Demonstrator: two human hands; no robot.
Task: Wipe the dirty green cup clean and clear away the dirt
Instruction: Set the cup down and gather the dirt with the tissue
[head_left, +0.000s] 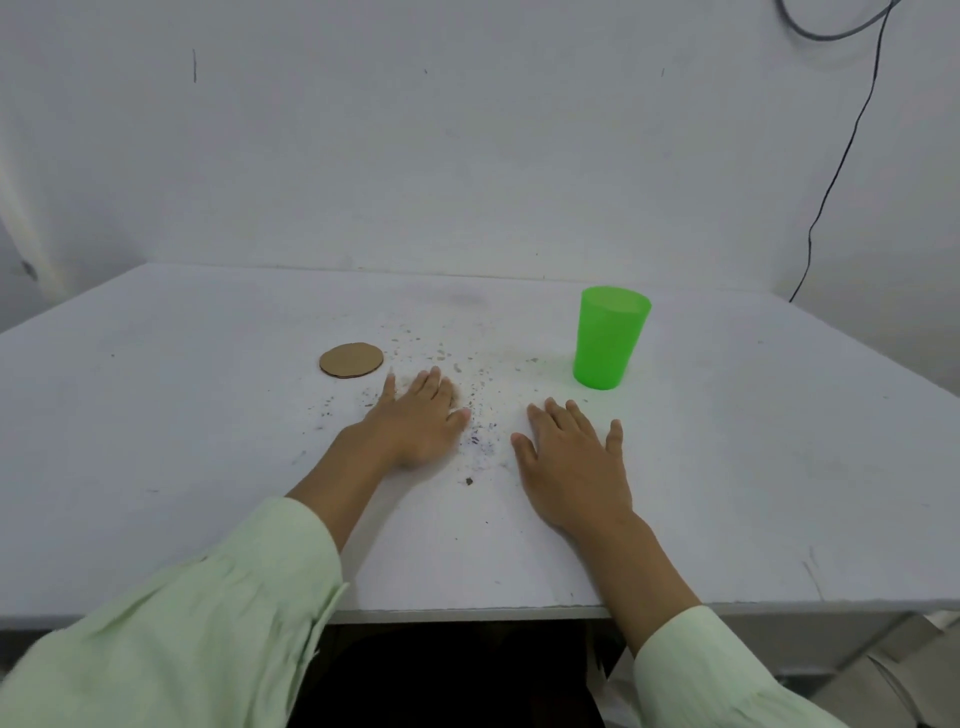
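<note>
A bright green plastic cup stands on the white table, to the right of the middle. Crumbs and specks of dirt lie scattered over the table's middle, between and beyond my hands. My left hand rests palm down on the table at the left edge of the dirt, fingers together, holding nothing. My right hand lies flat just right of the dirt, fingers spread, a short way in front of the cup and not touching it.
A round brown cardboard disc lies flat left of the dirt, just beyond my left hand. The table's front edge runs below my forearms. A black cable hangs down the wall at the back right.
</note>
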